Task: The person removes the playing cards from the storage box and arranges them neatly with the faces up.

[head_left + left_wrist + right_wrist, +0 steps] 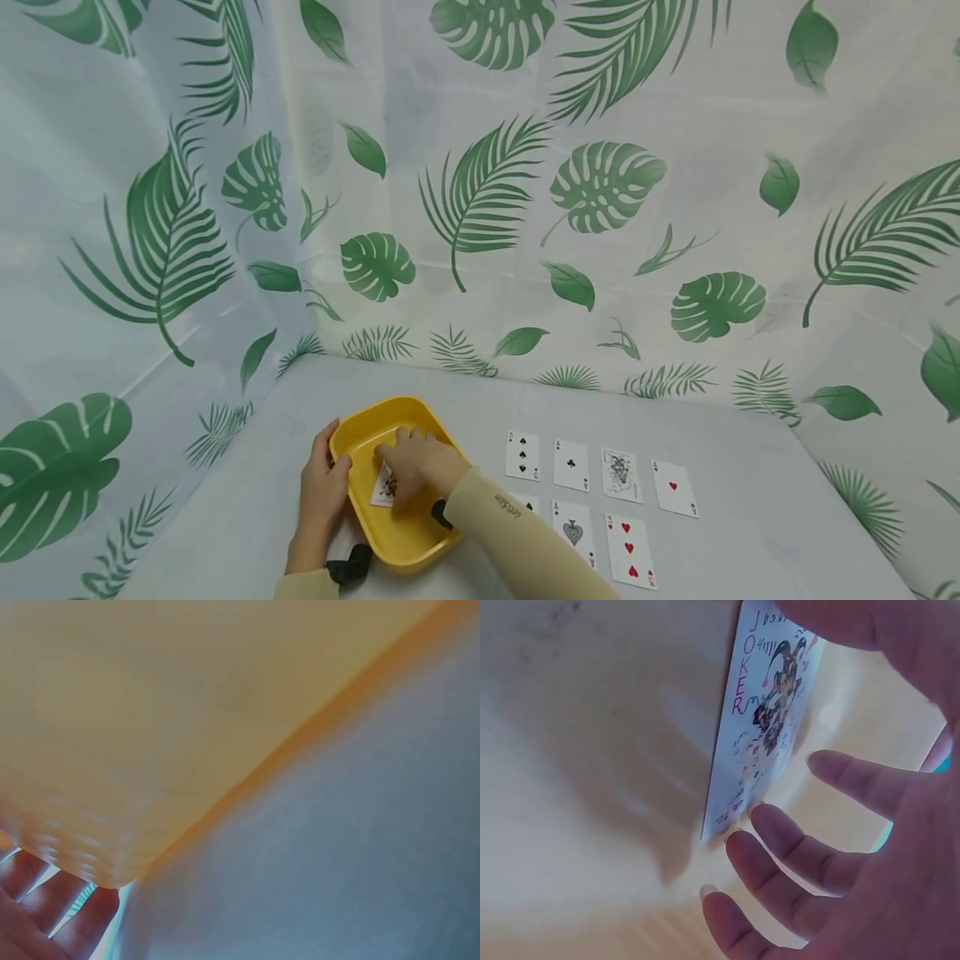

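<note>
A yellow plastic bin (402, 557) stands on the table in the head view. At its left side my left hand (324, 483) grips the rim, thumb over the edge and fingers along the outside wall; the left wrist view has those fingers (82, 915) against the wall. My right hand (422, 467) reaches into the bin. A joker playing card (769, 720) lies between its thumb and fingertips in the right wrist view, thumb over one end and fingertips at the lower edge. Part of that card is hidden under the hand in the head view.
Face-up cards lie in two rows right of the bin: a three of spades (522, 455), ace of clubs (572, 464), joker (621, 475) and ace of hearts (674, 488) behind; ace of spades (573, 533) and three of hearts (631, 552) in front. My right sleeve covers another card.
</note>
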Demonstrator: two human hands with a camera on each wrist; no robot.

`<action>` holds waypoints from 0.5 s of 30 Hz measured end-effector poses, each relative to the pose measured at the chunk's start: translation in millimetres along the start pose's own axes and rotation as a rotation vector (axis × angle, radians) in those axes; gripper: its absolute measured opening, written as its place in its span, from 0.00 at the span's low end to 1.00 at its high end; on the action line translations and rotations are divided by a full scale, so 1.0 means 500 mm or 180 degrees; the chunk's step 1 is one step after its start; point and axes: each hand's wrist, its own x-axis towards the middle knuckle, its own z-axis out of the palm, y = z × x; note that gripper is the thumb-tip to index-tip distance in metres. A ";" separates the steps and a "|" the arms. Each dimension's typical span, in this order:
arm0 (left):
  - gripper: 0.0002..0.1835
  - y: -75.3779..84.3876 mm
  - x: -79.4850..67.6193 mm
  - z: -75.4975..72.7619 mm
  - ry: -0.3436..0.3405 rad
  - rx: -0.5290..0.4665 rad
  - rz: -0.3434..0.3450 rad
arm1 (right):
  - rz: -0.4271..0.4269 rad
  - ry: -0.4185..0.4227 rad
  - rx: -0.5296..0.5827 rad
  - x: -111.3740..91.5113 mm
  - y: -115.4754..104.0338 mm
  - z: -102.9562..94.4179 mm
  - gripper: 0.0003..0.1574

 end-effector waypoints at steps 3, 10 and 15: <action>0.33 0.000 0.000 0.001 0.0020 0.0011 0.0011 | -0.0007 0.0023 0.0033 -0.002 0.002 0.000 0.49; 0.34 -0.001 0.002 0.002 0.0018 0.0016 -0.0029 | -0.0074 0.0123 0.0202 -0.014 0.016 -0.016 0.52; 0.34 -0.003 0.004 0.000 0.0008 0.0020 -0.0038 | -0.0317 0.0271 0.0015 -0.032 0.022 -0.033 0.51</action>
